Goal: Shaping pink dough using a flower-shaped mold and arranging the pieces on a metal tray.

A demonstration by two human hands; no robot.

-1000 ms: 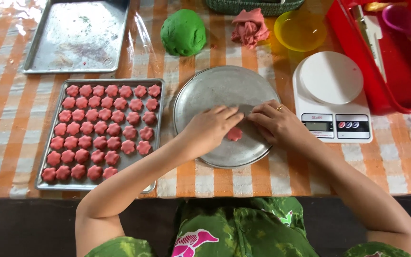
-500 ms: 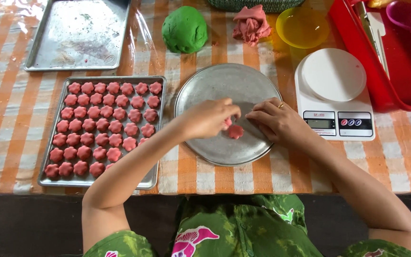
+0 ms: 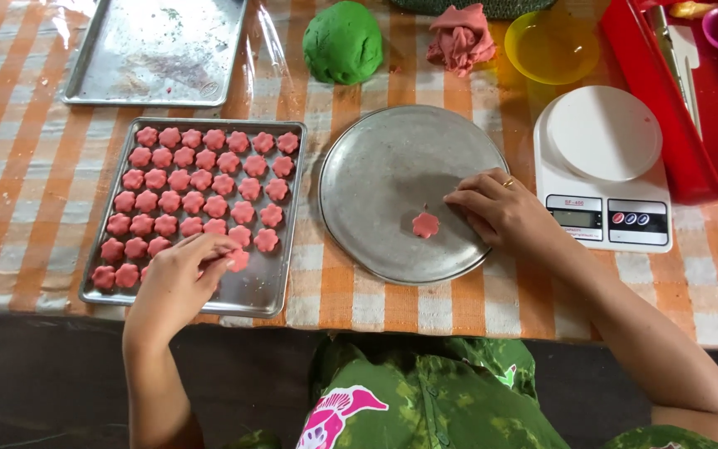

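Pink flower-shaped dough pcs are the main thing in the head view, the only view.

Hidden/cut off: left hand [image 3: 178, 278] sits over the lower rows of the filled tray [image 3: 269, 287], so a few pcs there are covered and an exact count isn't possible. Green dough ball [image 3: 343, 41] shows whole; pink dough lump [image 3: 460, 37] is nearly whole, top touching the frame edge. Yellow bowl [image 3: 552, 46] and red bin [image 3: 691, 116] run off top/right. A dark basket-like edge at the top is too cropped to make out. Scale display is too small to read.

Counts: 2 rectangular metal trays – 1 filled, 1 bare tray [image 3: 155, 50] behind it w/ only smears. 1 round metal plate [image 3: 384, 175]. 1 white kitchen scale [image 3: 604, 166]. Visible pink pcs on the filled tray: approx 35, in rows of ~6. 1 lone pink flower pc [image 3: 425, 224] on the round plate.

Hands: left hand's fingers are curled, thumb + forefinger pinching a pink pc [image 3: 237, 260] at the near end of the rows, touching or just above the tray floor – can't tell which. Right hand [image 3: 504, 212] lies loosely spread and flat on the round plate, fingertips just beside the lone pc, gripping nothing; whether a fingertip touches it isn't clear. Ring on 1 finger.

Orange-white checked cloth [image 3: 10, 183] covers the table.
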